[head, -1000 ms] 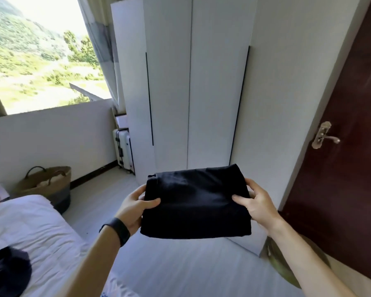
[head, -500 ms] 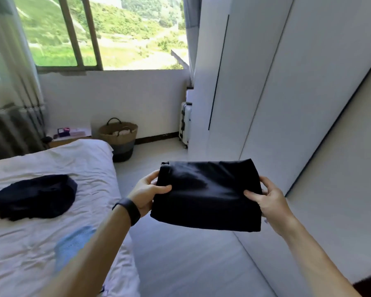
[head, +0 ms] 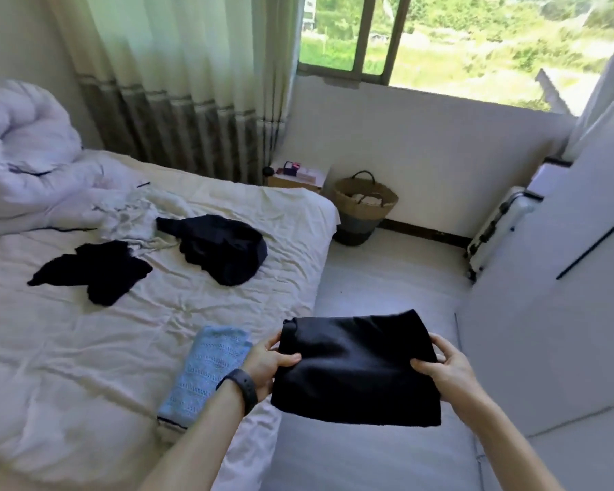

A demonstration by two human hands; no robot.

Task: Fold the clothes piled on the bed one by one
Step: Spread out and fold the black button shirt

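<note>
A folded black garment (head: pixel 357 370) hangs in the air over the floor beside the bed (head: pixel 68 349). My left hand (head: pixel 266 363) grips its left edge, thumb on top, and my right hand (head: pixel 447 366) grips its right edge. A folded light blue knit (head: pixel 206 370) lies on the bed's near edge, just left of my left wrist. Further back on the white sheet lie two crumpled dark garments, one (head: pixel 96 271) to the left and one (head: pixel 224 246) to the right, and a rumpled whitish garment (head: pixel 135 217) behind them.
A bunched white duvet (head: pixel 25 150) fills the bed's far left. A woven basket (head: pixel 364 207) and a small bedside table (head: pixel 296 175) stand by the window wall. A suitcase (head: pixel 497 228) leans beside the white wardrobe (head: pixel 564 271) on the right. Grey floor runs between bed and wardrobe.
My view has swung left from the wardrobe and door toward the bed and window. Both hands have kept their grip on the folded black garment, now nearer the bed's edge.
</note>
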